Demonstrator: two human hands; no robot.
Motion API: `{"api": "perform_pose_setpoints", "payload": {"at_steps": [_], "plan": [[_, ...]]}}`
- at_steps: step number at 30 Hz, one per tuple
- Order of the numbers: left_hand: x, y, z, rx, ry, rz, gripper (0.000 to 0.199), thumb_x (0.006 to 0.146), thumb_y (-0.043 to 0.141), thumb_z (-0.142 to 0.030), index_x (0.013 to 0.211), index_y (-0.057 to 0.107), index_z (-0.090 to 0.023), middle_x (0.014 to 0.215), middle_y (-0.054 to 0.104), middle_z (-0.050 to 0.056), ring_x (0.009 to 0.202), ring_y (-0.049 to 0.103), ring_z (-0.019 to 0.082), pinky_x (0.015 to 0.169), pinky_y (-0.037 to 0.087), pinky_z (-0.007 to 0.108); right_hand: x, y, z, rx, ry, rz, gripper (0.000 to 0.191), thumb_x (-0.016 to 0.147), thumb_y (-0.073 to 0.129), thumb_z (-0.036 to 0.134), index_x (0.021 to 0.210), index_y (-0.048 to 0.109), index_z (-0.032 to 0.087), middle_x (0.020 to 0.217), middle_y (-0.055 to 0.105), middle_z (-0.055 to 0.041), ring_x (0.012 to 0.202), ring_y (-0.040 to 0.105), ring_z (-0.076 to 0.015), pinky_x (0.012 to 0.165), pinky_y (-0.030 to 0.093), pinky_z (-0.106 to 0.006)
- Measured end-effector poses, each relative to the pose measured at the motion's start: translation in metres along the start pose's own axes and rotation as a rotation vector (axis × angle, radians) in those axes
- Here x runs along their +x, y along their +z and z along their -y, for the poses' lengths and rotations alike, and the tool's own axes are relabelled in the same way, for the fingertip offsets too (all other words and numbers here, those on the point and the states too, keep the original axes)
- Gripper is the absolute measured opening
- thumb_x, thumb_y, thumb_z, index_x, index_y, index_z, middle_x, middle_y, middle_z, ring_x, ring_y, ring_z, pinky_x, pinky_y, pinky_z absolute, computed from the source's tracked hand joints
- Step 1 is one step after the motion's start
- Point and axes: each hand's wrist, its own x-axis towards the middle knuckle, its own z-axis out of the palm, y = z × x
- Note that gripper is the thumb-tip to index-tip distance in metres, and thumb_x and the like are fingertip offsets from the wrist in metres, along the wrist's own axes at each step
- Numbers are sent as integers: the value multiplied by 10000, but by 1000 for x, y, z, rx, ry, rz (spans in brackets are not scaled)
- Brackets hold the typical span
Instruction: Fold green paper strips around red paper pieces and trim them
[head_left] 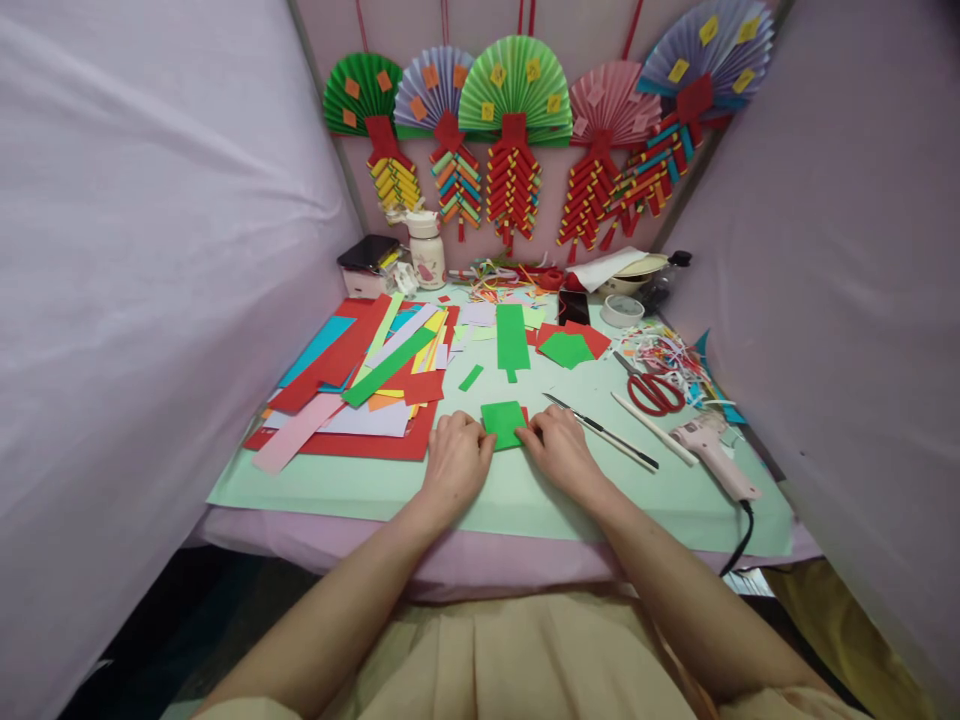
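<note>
A green paper square (502,424) lies on the table in front of me, with a bit of red paper showing behind its right edge. My left hand (459,455) is closed at the square's lower left corner, thumb and fingers pinching it. On the other side, my right hand (559,445) grips the lower right edge with curled fingers. Beyond the square rest a larger green paper strip (513,335) and a small green scrap (471,378). A thin craft knife (600,430) lies just right of my right hand.
Stacked coloured paper (337,375) covers the left side. At right are red-handled scissors (656,393), a white pen-like stick (652,428), a corded glue gun (716,455), a tape roll (622,311) and paper shreds. A bottle (427,250) stands behind; paper fans (515,90) hang above.
</note>
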Motion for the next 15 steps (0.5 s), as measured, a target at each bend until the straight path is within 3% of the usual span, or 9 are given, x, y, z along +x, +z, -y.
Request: {"api": "perform_pose_setpoints", "payload": {"at_steps": [11,15], "plan": [[0,0,-1,4,-6,-2,201,836,564,-264,654,563,-179,864,565,83,886,502,253,785,415,406,1,0,-1,44,3,-1,251,854,573,370,665,575,205,788,554,-71,803,493,-228,791,366,-369],[-1,-1,0,32,9,-20,107,824,582,-255,749,563,-180,866,562,76,898,514,255,801,433,412,1,-1,0,58,22,13,241,848,572,360,664,564,205,784,549,-63,816,502,-223,795,366,-362]]}}
